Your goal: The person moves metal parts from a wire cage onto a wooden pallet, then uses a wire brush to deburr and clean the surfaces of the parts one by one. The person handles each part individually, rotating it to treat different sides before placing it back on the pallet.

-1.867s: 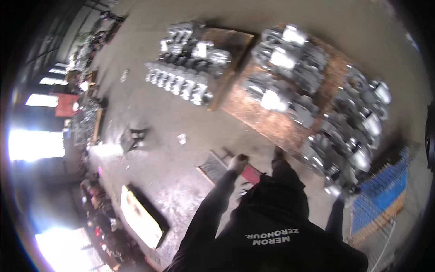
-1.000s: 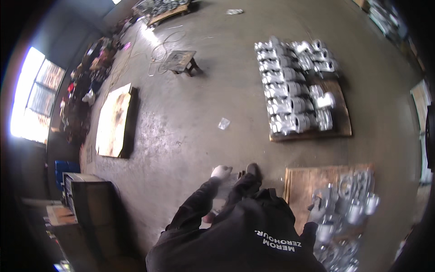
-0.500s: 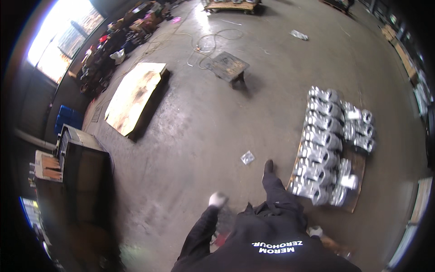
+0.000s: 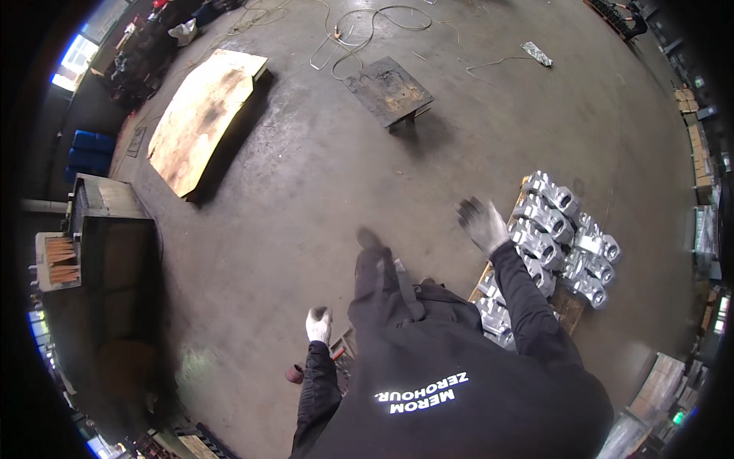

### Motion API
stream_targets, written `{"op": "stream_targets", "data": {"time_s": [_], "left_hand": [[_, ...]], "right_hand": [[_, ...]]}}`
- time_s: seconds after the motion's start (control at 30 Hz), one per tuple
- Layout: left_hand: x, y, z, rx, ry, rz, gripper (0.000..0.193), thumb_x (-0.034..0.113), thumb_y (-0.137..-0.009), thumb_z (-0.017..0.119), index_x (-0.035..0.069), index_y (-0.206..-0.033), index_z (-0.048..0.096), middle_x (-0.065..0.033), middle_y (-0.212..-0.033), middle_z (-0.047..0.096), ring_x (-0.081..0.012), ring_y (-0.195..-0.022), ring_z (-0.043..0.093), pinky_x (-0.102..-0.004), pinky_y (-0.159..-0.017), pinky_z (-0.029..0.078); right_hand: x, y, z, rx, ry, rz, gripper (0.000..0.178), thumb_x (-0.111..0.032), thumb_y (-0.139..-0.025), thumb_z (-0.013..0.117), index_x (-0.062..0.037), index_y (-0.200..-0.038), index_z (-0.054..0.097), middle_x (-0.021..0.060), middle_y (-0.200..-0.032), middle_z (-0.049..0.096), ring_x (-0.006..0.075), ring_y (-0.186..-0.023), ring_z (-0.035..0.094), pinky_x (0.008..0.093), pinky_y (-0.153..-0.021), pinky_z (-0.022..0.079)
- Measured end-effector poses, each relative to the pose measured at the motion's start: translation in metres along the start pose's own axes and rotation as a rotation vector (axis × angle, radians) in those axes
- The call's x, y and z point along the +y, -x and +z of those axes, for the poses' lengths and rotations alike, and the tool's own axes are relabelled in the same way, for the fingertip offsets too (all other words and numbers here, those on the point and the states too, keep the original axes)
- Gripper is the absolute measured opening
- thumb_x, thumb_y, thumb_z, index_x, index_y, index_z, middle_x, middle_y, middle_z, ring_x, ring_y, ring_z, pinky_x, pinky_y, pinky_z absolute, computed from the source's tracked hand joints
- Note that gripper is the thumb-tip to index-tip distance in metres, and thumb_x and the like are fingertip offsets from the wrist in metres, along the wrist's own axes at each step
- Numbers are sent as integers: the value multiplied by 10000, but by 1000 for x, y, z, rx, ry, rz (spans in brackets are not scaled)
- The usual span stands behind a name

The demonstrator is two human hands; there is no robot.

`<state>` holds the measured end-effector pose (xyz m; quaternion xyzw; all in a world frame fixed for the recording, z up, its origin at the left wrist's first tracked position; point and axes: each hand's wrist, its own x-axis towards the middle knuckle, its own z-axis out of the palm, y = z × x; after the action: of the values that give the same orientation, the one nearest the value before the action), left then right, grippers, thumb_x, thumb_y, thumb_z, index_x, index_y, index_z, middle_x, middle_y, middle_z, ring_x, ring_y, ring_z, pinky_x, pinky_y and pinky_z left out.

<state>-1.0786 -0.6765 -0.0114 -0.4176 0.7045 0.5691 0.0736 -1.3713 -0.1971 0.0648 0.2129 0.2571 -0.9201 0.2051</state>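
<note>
Pallet (image 4: 570, 308): at your right arm now, partly hidden by it; you've come up alongside. Stool (image 4: 388, 92) ahead, well apart from you. Castings (image 4: 537, 246): rows on the pallet, so that load hasn't left it. Right hand (image 4: 483, 225): low by your side half a second ago, now raised forward, fingers spread, nothing held, just left of the castings. Left hand (image 4: 319, 326): low, fingers curled; can't tell whether you're gripping anything.

left glove (image 4: 318, 329): white | right glove (image 4: 485, 228): whitish (dark-fingered) | metal parts (image 4: 537, 246): silver
</note>
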Motion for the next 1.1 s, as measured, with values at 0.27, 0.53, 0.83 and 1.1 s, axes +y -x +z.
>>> {"op": "stream_targets", "data": {"time_s": [0.27,0.53,0.83,1.1], "left_hand": [[273,-191,37,-116,5,400,221,117,-970,678,-19,-1143,653,-74,-996,707,-141,-901,647,-279,-837,530],[561,-285,74,-402,-29,702,336,159,-918,717,21,-1220,665,-150,-1175,714,-266,-1127,684,-359,-993,524],[631,-481,57,-146,-259,644,91,97,-869,693,46,-943,692,-166,-893,700,-374,-858,684,-427,-756,544],[725,-609,32,-71,-166,590,127,59,-857,678,39,-982,692,-168,-925,713,-356,-894,695,-405,-798,554]], "right_hand": [[27,-156,261,-136,-187,238,774,-655,-1050,283,12,-1337,552,183,-1400,572,340,-1295,544,493,-1126,435],[63,-304,372,-220,160,389,809,-680,-1019,374,34,-1375,507,200,-1359,586,353,-1281,550,491,-1134,417],[103,-526,445,-641,623,419,607,-450,-1088,439,17,-1473,476,200,-1451,549,318,-1332,535,457,-1164,400],[79,-668,589,-225,683,684,564,-434,-1070,521,47,-1362,562,182,-1284,659,297,-1158,657,404,-974,549]]}}
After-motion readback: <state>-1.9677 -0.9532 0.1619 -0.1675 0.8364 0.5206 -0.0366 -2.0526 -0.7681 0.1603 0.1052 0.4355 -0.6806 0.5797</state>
